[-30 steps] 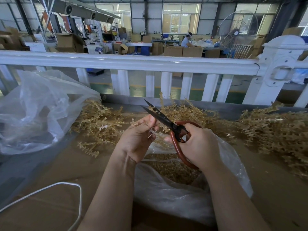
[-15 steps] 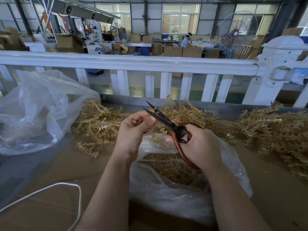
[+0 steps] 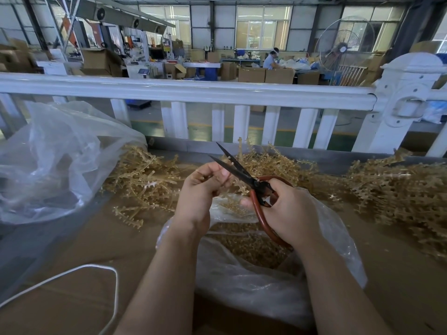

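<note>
Scissors [image 3: 244, 176] red-handled in right hand [image 3: 287, 211], left hand [image 3: 203, 189] pinching spiky sprue [image 3: 223, 182]

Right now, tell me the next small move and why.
Probably close the scissors: the right hand holds their blades open around a small tan piece that the left hand pinches, above the open bag of clippings.

An open bag [image 3: 278, 281] is placed on the tabletop [image 3: 72, 274] below both hands; sprue piles [image 3: 150, 180] are positioned behind it, before the railing [image 3: 193, 93].
</note>
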Available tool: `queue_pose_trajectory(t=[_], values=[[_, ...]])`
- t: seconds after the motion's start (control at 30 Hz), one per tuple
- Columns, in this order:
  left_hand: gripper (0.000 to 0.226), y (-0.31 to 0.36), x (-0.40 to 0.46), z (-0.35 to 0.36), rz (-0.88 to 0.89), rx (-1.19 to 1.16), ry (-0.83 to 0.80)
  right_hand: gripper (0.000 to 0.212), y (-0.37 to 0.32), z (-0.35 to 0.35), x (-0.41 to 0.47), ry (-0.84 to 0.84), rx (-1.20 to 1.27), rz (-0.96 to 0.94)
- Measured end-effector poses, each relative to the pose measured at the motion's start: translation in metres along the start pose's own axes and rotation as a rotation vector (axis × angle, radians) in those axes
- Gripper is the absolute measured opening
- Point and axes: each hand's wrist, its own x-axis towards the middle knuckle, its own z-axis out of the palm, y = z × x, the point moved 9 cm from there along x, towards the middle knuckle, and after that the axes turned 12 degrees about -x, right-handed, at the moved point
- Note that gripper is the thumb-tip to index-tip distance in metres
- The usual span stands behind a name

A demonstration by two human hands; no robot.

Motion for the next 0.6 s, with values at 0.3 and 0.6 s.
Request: queue_pose_trajectory(t=[0.3,0.6], values=[[0.002,-0.008,-0.003,-0.002,-0.064,0.015,0.052,0.053,0.002,0.002,0.001,0.004,-0.018,0.001],[0.007,-0.009,-0.004,0.001,-0.084,0.039,0.032,0.043,-0.004,-0.010,-0.001,0.111,-0.061,-0.011]])
